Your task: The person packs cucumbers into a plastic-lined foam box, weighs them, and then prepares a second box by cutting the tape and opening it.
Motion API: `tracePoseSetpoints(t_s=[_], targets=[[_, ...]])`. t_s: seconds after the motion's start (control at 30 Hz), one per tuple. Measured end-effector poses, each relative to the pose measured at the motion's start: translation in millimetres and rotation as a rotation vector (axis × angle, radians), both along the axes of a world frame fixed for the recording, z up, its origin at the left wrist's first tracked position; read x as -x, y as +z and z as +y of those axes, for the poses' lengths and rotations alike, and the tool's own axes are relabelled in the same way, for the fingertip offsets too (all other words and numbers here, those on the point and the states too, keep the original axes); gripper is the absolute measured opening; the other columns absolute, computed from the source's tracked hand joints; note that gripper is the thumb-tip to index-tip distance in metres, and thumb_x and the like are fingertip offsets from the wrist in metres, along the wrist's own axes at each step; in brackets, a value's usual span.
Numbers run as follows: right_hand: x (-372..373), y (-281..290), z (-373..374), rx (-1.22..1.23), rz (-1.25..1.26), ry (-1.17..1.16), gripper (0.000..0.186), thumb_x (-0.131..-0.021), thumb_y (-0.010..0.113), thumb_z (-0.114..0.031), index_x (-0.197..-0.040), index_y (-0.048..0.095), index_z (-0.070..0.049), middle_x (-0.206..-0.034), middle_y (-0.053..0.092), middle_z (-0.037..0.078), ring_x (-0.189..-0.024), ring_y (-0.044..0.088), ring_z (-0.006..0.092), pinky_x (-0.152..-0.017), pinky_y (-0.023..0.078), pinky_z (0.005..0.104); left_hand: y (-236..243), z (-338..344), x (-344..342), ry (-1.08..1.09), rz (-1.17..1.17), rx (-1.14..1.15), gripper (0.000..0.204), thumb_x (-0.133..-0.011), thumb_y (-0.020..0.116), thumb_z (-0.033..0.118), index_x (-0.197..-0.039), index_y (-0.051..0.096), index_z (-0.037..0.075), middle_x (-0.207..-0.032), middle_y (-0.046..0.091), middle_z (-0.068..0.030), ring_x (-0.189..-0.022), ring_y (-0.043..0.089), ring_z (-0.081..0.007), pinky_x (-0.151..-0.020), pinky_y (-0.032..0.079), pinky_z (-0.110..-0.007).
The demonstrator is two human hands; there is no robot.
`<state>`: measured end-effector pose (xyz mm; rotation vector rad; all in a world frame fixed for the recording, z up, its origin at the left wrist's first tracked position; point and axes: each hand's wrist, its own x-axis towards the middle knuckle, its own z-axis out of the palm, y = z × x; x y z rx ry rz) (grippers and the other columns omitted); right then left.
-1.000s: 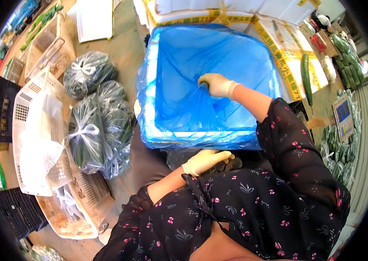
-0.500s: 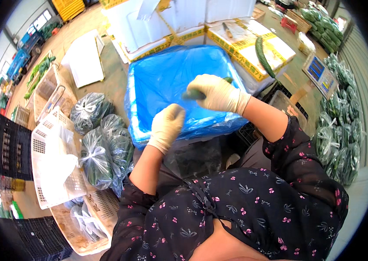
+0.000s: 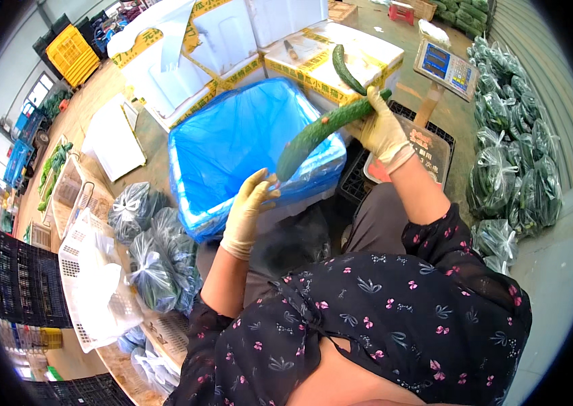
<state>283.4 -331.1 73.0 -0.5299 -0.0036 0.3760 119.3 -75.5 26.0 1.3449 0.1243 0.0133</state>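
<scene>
Right hand (image 3: 382, 135), in pale cream glove: fingers closed firmly around the upper part of a long, bumpy, dark-green cucumber (image 3: 315, 132), end projecting beyond the grip. Cucumber position: centre of frame, held aslant, in front of the right side of a white box lined with thin blue plastic film (image 3: 232, 139). Left hand (image 3: 244, 210), same glove type: fingers parted, nothing grasped, just beside the cucumber's lower tip; contact at the fingertips hard to judge from this angle.

Possible faults:
- Slip or swing of the cucumber, from one-handed support near one end.
- Snagging of the blue film, from a low pass of the tip or fingers across the rim.
- Dislodging of a smaller, curved green cucumber (image 3: 345, 70) on the yellow-taped white box (image 3: 313, 49), from a backward knock of the right hand.

Containers:
- Lined box, centre: blue film spread inside and over the rim.
- Clear knotted plastic bags (image 3: 154, 269), left of centre: dark-green produce.
- Similar clear bags (image 3: 506, 159), right: green produce.
- White perforated plastic crate (image 3: 70, 264), lower left: loose white film.
</scene>
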Motion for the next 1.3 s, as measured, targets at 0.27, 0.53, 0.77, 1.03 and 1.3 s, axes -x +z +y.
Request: tracePoseSetpoints(t_s=[0.27, 0.53, 0.77, 1.03, 1.3], targets=[[79, -36, -2, 0.140, -0.173, 0.207, 0.043, -0.086, 0.057, -0.041, -0.104, 0.061, -0.002, -0.096, 0.064, 0.011, -0.092, 0.060, 0.0238, -0.081, 0.050, 0.0422, 0, -34, 11, -0.119, 0.112, -0.198, 0.031, -0.083, 0.066, 0.018, -0.106, 0.058, -0.001, -0.088, 0.061, -0.0059, -0.071, 0.055, -0.0100, -0.066, 0.044, -0.023], [88, -18, -65, 0.688, -0.281, 0.648, 0.042, -0.090, 0.053, -0.035, -0.111, 0.058, 0.000, -0.087, 0.065, 0.013, -0.062, 0.061, 0.0143, -0.049, 0.048, 0.0233, 4, -3, 8, 0.085, -0.311, -0.688, 0.026, -0.091, 0.057, 0.022, -0.076, 0.063, 0.001, -0.066, 0.055, 0.0045, -0.060, 0.046, -0.0052, -0.055, 0.039, -0.024], [100, -51, -58, 0.471, -0.394, 0.287, 0.036, -0.087, 0.060, -0.016, -0.118, 0.054, 0.003, -0.107, 0.062, 0.012, -0.084, 0.059, 0.0138, -0.072, 0.050, 0.0264, 32, 6, -19, 0.416, -0.381, -0.260, 0.028, -0.092, 0.053, 0.018, -0.114, 0.055, 0.002, -0.097, 0.062, -0.0063, -0.084, 0.055, -0.0105, -0.073, 0.043, -0.023], [73, -63, -55, 0.600, -0.441, -0.176, 0.036, -0.080, 0.064, 0.001, -0.116, 0.058, 0.000, -0.114, 0.061, 0.009, -0.099, 0.057, 0.0133, -0.083, 0.048, 0.0260, -23, 4, -7, 0.272, 0.079, 0.034, 0.033, -0.093, 0.048, 0.026, -0.117, 0.054, 0.003, -0.096, 0.064, -0.0068, -0.077, 0.060, -0.0142, -0.072, 0.046, -0.026], [13, -82, -81, 0.218, -0.192, -0.214, 0.030, -0.086, 0.057, -0.002, -0.116, 0.056, 0.002, -0.110, 0.060, 0.011, -0.085, 0.059, 0.0199, -0.076, 0.052, 0.0310, -52, 37, 38, 0.345, 0.180, 0.039, 0.031, -0.093, 0.048, 0.020, -0.118, 0.052, 0.000, -0.095, 0.064, -0.0090, -0.078, 0.061, -0.0137, -0.071, 0.048, -0.025]])
